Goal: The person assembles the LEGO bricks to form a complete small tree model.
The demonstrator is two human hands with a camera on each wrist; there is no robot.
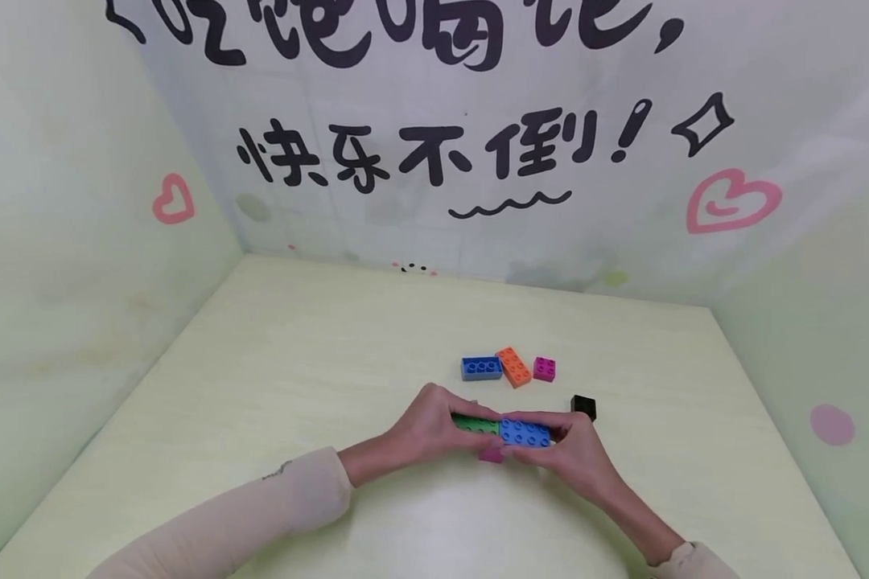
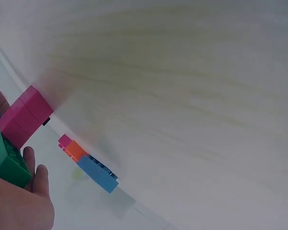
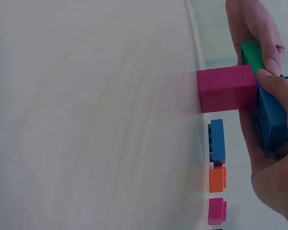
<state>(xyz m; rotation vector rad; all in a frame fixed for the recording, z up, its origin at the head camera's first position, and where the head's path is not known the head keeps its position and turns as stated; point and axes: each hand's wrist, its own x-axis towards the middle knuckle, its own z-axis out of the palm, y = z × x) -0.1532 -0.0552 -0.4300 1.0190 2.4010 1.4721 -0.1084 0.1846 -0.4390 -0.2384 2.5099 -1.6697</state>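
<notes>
A column of stacked magenta bricks (image 3: 225, 89) stands on the table, largely covered by the hands in the head view. On its top a green brick (image 1: 474, 423) and a blue brick (image 1: 525, 433) lie end to end, studs up. My left hand (image 1: 430, 424) grips the green brick between thumb and fingers. With thumb and fingers along its two long sides, my right hand (image 1: 581, 454) holds the blue brick. The hands nearly meet where the two bricks join. How firmly these bricks sit on the magenta column cannot be seen.
Behind the hands lie a blue brick on its side (image 1: 481, 368), an orange brick (image 1: 514, 367) and a small magenta brick (image 1: 545, 369). A black brick (image 1: 583, 407) is just beyond the right hand. Printed walls border the pale table (image 1: 319, 338).
</notes>
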